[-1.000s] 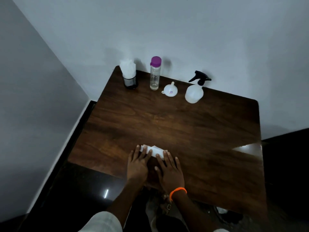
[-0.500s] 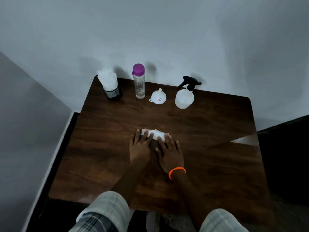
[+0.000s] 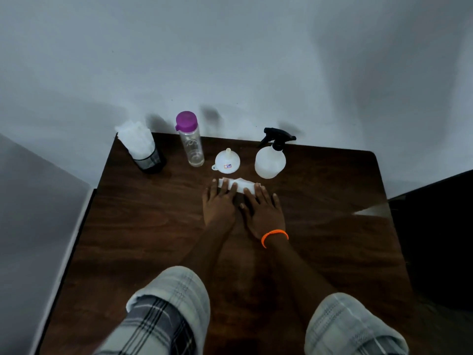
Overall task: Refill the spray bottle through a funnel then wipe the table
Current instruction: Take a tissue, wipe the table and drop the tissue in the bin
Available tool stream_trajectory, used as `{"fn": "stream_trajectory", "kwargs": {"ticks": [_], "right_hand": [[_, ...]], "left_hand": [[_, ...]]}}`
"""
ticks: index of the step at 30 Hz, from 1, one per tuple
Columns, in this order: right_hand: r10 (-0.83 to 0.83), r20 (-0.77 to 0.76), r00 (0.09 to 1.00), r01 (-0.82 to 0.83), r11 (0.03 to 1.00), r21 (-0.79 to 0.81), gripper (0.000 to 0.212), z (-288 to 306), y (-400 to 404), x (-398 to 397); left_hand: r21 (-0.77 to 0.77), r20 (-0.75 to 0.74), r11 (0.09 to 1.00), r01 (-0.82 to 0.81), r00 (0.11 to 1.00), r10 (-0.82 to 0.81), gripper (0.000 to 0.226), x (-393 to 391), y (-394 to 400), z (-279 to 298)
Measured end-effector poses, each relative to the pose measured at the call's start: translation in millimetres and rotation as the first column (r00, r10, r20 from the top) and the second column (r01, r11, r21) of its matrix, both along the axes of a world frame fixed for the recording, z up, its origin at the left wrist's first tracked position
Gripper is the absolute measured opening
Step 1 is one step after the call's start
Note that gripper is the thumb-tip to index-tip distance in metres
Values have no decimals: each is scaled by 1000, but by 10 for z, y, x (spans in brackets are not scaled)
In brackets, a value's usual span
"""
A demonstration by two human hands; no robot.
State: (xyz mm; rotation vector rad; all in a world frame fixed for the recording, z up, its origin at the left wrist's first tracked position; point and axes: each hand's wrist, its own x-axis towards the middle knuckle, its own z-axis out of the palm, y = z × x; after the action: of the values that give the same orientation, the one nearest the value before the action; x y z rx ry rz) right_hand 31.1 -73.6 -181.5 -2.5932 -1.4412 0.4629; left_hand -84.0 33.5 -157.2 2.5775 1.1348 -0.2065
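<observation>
A folded white tissue (image 3: 242, 185) lies flat on the dark wooden table (image 3: 143, 226). My left hand (image 3: 219, 204) and my right hand (image 3: 263, 212) press on it side by side with straight fingers. Just beyond the tissue stands a white spray bottle (image 3: 270, 160) with a black trigger head. A white funnel (image 3: 226, 162) sits upside down to its left. A clear water bottle (image 3: 190, 142) with a purple cap stands further left.
A black mesh holder (image 3: 149, 158) full of white tissues stands at the table's far left corner. A white wall runs right behind the row of objects. An orange band (image 3: 274, 236) is on my right wrist.
Both hands have slid the tissue away from me across the table, from near the front edge to just short of the funnel and spray bottle.
</observation>
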Motion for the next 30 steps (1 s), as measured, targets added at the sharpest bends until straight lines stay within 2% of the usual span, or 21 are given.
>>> {"fn": "stream_trajectory", "kwargs": {"ticks": [6, 12, 19, 25, 30], "right_hand": [[-32, 6, 999, 32, 999, -11, 57, 12, -192, 322], [-13, 25, 1000, 14, 999, -38, 60, 24, -669, 318], [33, 46, 998, -34, 999, 20, 61, -14, -1230, -127], [107, 28, 994, -107, 994, 5, 61, -60, -1685, -577], [167, 19, 986, -167, 986, 9, 62, -61, -2093, -959]], "left_hand": [[-38, 25, 999, 35, 999, -34, 61, 347, -186, 1], [-62, -5, 993, 102, 995, -102, 67, 279, -529, 80], [-107, -13, 991, 75, 997, -77, 66, -235, -1011, 126], [-81, -35, 996, 27, 999, -30, 63, -822, -1580, 181], [-123, -17, 992, -30, 999, 28, 63, -1281, -2006, 115]]}}
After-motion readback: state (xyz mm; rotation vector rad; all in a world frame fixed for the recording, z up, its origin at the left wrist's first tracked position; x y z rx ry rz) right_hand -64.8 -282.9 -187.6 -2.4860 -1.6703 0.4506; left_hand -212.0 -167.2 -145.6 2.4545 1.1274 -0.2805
